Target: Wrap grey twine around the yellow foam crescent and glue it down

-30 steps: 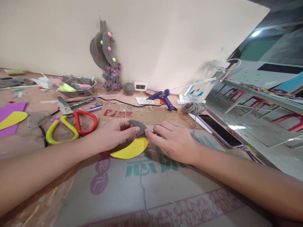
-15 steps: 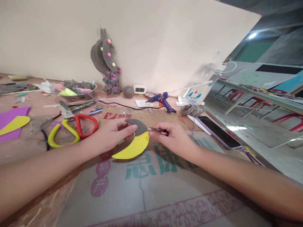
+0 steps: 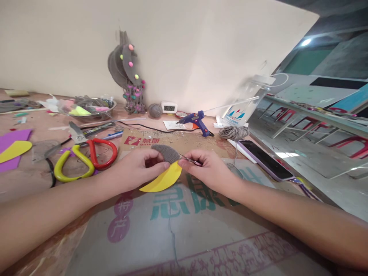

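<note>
A yellow crescent-shaped piece (image 3: 162,179), its upper end wrapped in grey yarn (image 3: 166,152), is held up over the cardboard. My left hand (image 3: 140,166) pinches it from the left, thumb in front across the wrapped and bare parts. My right hand (image 3: 208,168) is closed at the crescent's right edge, where the wrapping stops. A thin dark strand runs from that edge into its fingers and looks like the yarn; its details are blurred. Behind this hand a loose strand hangs from the grey yarn skein (image 3: 234,132).
Red-and-yellow-handled scissors (image 3: 86,153) lie left of a cardboard sheet (image 3: 138,234). A blue glue gun (image 3: 198,122) stands behind my hands, its black cord running left. A phone (image 3: 266,160) lies at right, near a plastic jug (image 3: 244,101). A bowl (image 3: 89,113) of craft bits sits back left.
My left hand has shifted its grip, with the thumb slightly lower and further right. The crescent has tilted a little, and my right hand stays at its edge. The view has shifted slightly.
</note>
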Tool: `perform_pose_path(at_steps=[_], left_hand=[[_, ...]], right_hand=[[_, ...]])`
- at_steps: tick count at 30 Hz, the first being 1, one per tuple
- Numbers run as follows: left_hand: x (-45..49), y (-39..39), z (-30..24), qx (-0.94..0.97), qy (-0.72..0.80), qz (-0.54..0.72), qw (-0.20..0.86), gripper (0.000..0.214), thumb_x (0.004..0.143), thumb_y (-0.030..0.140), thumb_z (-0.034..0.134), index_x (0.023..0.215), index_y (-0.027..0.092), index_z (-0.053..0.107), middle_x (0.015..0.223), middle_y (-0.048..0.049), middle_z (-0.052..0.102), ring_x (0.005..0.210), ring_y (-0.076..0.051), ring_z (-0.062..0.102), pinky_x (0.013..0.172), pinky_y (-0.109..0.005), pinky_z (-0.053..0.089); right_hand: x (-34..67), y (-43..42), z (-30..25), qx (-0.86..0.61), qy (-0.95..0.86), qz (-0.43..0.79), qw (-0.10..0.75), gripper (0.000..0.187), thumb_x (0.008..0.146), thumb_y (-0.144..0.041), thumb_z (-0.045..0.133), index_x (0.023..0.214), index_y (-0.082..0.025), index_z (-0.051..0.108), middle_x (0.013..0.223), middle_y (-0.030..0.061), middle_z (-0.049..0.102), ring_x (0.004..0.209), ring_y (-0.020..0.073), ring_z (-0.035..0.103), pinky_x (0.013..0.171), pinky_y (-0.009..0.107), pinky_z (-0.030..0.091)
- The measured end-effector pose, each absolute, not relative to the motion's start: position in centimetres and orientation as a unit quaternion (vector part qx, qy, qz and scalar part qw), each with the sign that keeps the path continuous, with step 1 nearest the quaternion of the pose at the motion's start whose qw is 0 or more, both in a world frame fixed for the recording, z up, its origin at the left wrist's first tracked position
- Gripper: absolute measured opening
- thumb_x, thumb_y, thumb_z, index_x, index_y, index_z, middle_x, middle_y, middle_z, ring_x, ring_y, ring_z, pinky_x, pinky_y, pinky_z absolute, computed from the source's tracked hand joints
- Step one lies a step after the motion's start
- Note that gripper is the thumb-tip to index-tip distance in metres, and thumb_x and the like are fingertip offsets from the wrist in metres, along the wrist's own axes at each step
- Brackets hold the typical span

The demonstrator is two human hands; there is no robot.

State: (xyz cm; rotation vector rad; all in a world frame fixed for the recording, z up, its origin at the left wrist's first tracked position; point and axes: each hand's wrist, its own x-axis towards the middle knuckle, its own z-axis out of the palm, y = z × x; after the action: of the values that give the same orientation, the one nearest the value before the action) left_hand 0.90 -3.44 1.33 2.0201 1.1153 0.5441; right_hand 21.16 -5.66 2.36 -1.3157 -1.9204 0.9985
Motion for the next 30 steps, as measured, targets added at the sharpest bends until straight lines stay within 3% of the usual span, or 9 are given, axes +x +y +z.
perform_pose_path(at_steps=[13, 19, 24, 27, 30], left_hand=[[0.8, -3.5, 1.7, 0.766, 0.434, 0.221, 0.421, 0.030, 0.080, 0.043, 0.048, 0.067, 0.017, 0.056, 0.057, 0.0046, 0.048, 0.052, -0.009, 0.043, 0.045, -0.019, 0.032], [0.6, -3.0, 1.7, 0.731, 0.415, 0.263, 0.473, 0.031, 0.080, 0.045, 0.050, 0.066, 0.017, 0.058, 0.061, 0.0035, 0.054, 0.054, -0.009, 0.048, 0.049, -0.018, 0.038], [0.8, -3.0, 1.5, 0.711, 0.412, 0.270, 0.502, 0.029, 0.080, 0.042, 0.050, 0.067, 0.017, 0.057, 0.060, 0.0041, 0.052, 0.054, -0.008, 0.047, 0.049, -0.018, 0.037], [0.9, -3.1, 1.6, 0.714, 0.408, 0.267, 0.503, 0.029, 0.082, 0.040, 0.048, 0.066, 0.017, 0.055, 0.060, 0.0044, 0.051, 0.052, -0.007, 0.044, 0.047, -0.018, 0.035], [0.8, -3.0, 1.6, 0.730, 0.405, 0.258, 0.486, 0.032, 0.083, 0.041, 0.047, 0.063, 0.017, 0.052, 0.059, 0.0046, 0.049, 0.051, -0.007, 0.042, 0.047, -0.018, 0.033]], right_hand=[[21.5, -5.4, 2.4, -0.496, -0.719, 0.395, 0.286, 0.032, 0.080, -0.045, 0.052, 0.070, -0.015, 0.057, 0.055, -0.0061, 0.033, 0.049, 0.0061, 0.028, 0.044, 0.021, 0.020], [21.4, -5.3, 2.2, -0.462, -0.741, 0.401, 0.278, 0.027, 0.083, -0.040, 0.051, 0.073, -0.015, 0.056, 0.058, -0.0057, 0.037, 0.051, 0.0061, 0.032, 0.047, 0.019, 0.027], [22.3, -5.6, 2.3, -0.399, -0.827, 0.210, 0.336, 0.022, 0.087, -0.035, 0.045, 0.098, -0.016, 0.047, 0.075, -0.0003, 0.051, 0.065, 0.0104, 0.048, 0.059, 0.023, 0.039], [22.9, -6.0, 2.4, -0.353, -0.885, 0.058, 0.299, 0.024, 0.090, -0.031, 0.042, 0.107, -0.015, 0.047, 0.085, 0.0046, 0.058, 0.073, 0.0134, 0.052, 0.065, 0.026, 0.041], [22.9, -6.1, 2.5, -0.326, -0.912, -0.044, 0.246, 0.023, 0.090, -0.031, 0.044, 0.103, -0.014, 0.052, 0.084, 0.0055, 0.061, 0.072, 0.0147, 0.053, 0.063, 0.026, 0.040]])
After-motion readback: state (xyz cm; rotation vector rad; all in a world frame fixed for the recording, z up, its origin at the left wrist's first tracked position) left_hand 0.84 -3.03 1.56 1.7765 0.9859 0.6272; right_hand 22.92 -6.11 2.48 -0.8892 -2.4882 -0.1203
